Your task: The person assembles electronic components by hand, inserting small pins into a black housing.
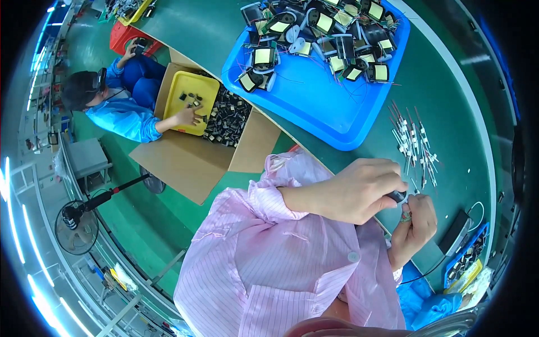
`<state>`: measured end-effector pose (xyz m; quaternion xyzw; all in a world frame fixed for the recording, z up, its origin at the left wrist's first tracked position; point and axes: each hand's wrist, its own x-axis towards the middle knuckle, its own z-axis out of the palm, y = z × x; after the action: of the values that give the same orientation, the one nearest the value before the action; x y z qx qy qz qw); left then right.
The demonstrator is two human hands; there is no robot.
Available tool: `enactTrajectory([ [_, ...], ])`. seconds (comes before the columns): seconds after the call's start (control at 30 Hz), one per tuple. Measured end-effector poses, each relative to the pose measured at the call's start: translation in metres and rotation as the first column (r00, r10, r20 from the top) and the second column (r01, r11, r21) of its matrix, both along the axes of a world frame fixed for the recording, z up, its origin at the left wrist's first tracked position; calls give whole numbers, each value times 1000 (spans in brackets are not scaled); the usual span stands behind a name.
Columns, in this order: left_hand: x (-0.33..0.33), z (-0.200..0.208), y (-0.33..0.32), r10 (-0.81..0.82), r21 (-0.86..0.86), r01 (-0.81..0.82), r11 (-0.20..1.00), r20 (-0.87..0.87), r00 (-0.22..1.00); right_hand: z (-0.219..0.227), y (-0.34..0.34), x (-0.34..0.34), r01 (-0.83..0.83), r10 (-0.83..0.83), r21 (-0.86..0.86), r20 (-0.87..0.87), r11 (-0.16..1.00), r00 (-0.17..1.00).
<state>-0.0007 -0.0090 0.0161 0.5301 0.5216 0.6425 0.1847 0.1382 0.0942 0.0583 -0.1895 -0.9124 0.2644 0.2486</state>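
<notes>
My left hand (362, 191) reaches in from the left in a pink striped sleeve, its fingers closed around a small rounded black part (397, 196). Close against it, my right hand (415, 227) is pinched shut, thumb and fingertips meeting beside the black part; whatever is between them is too small to name. A green band shows at one of its fingers. Just beyond both hands, a loose bundle of thin wires with white connectors (415, 143) lies on the green table (449, 106).
A blue tray (348, 137) holds many black parts with yellow pads (264, 56). To the left, a co-worker (123, 112) reaches over a yellow tray (209, 90) on an open carton (185, 163). A black box-shaped device (456, 233) sits right of my hands; a fan (77, 227) stands lower left.
</notes>
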Motion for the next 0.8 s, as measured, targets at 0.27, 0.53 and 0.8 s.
enactTrajectory([
  [0.27, -2, 0, -1, -96, 31, 96, 995, 10, 995, -5, -4, 3, -53, 52, -11, -62, 999, 997],
  [0.53, 1, 8, -1, -70, 45, 71, 996, -28, 997, 4, -10, 12, -20, 21, 86, -7, 996, 1000],
  [0.8, -11, 2, -3, -158, -12, 160, 987, 85, 984, 10, -8, 2, -42, 47, -46, 117, 998, 992],
])
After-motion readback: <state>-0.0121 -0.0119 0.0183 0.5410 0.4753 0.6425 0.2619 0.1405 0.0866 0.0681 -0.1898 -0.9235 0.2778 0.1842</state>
